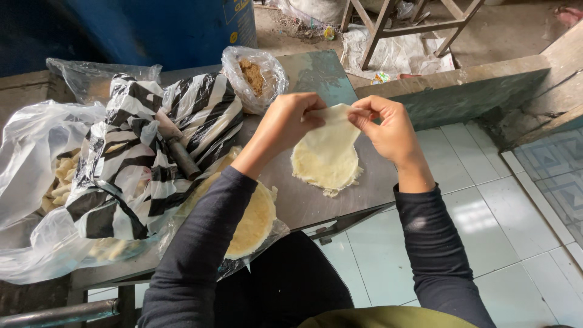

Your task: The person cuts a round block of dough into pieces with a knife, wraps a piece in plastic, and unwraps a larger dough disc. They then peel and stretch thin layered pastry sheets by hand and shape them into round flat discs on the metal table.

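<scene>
You sit in a rough food-making workshop: metal table [316,200] with bagged dough wrappers [255,222] at 7 o'clock, dirt floor [504,30] at 1 o'clock.

The wrapper [326,155] looks like soft, matt, pale dough with ragged edges. The table [316,200] is dull, smooth grey metal. The bags [36,152] are thin, glossy, crinkled plastic. The floor [498,218] is shiny glazed tile.

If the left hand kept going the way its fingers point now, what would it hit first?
The left hand points right, across the thin dough sheet it pinches, so it would likely meet the right hand first, whose fingertips hold the same top edge.
</scene>
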